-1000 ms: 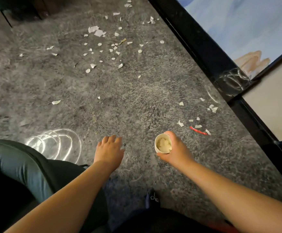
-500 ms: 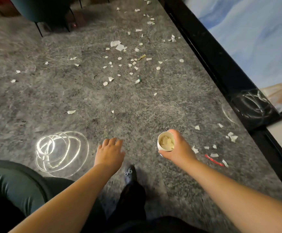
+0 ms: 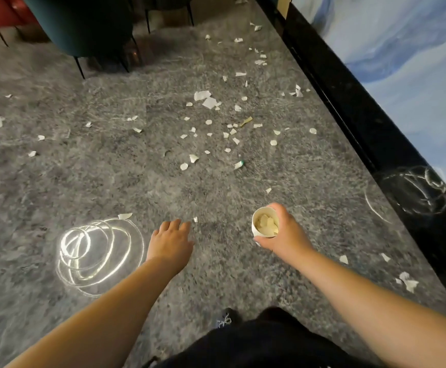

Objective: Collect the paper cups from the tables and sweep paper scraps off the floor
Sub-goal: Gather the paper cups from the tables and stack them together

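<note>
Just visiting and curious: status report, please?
Right hand grips white paper cup holding scraps. Left hand open, empty. White paper scraps litter grey floor ahead. Path unobstructed.

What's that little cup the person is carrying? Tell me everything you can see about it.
The paper cup is small and white, with a rolled rim, and looks like thin paper. It is held above the grey floor, tilted so its open mouth faces the camera. Inside lie several pale torn paper scraps, filling it partway. The right hand grips it from the side, fingers curled round its wall and the thumb near the rim. Nothing else touches it. Its base and far side are hidden by the hand.
</note>
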A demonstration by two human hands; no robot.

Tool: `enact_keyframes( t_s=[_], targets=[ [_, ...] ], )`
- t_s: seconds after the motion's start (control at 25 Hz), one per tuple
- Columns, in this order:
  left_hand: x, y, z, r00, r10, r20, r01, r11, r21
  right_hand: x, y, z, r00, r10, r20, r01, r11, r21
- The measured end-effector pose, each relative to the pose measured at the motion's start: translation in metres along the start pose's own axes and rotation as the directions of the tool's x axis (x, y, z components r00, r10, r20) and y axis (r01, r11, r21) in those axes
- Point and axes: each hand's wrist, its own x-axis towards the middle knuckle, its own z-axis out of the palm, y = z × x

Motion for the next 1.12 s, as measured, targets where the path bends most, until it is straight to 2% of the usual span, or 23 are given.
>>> enact_keyframes(
  t_s=[0.36, 0.44, 0.6, 0.76, 0.96, 1.12],
  targets=[
    [0.185, -0.067, -0.053, 0.996, -0.089, -0.022, 0.088, 0.996, -0.033, 0.235, -0.08, 0.014, 0.992, -0.062, 0.108, 0.067, 0.997, -0.037],
    [0.232, -0.087, -0.072, 0.989, -0.148, -0.029, 0.147, 0.988, -0.036, 0.294, -0.104, 0.017, 0.983, -0.117, 0.139, 0.121, 0.992, -0.021],
    [0.317, -0.126, -0.119, 0.963, -0.266, -0.051, 0.261, 0.962, -0.083, 0.408, -0.161, 0.018, 0.96, -0.158, 0.23, 0.188, 0.975, -0.116],
    [0.375, -0.173, -0.154, 0.936, -0.346, -0.062, 0.338, 0.935, -0.109, 0.503, -0.221, 0.031, 0.934, -0.228, 0.276, 0.271, 0.954, -0.13],
    [0.437, -0.257, -0.173, 0.909, -0.414, -0.054, 0.408, 0.907, -0.102, 0.593, -0.286, 0.079, 0.91, -0.271, 0.315, 0.329, 0.933, -0.149],
    [0.512, -0.346, -0.198, 0.906, -0.414, -0.083, 0.404, 0.907, -0.119, 0.676, -0.355, 0.131, 0.906, -0.273, 0.325, 0.328, 0.936, -0.127]
  ],
)
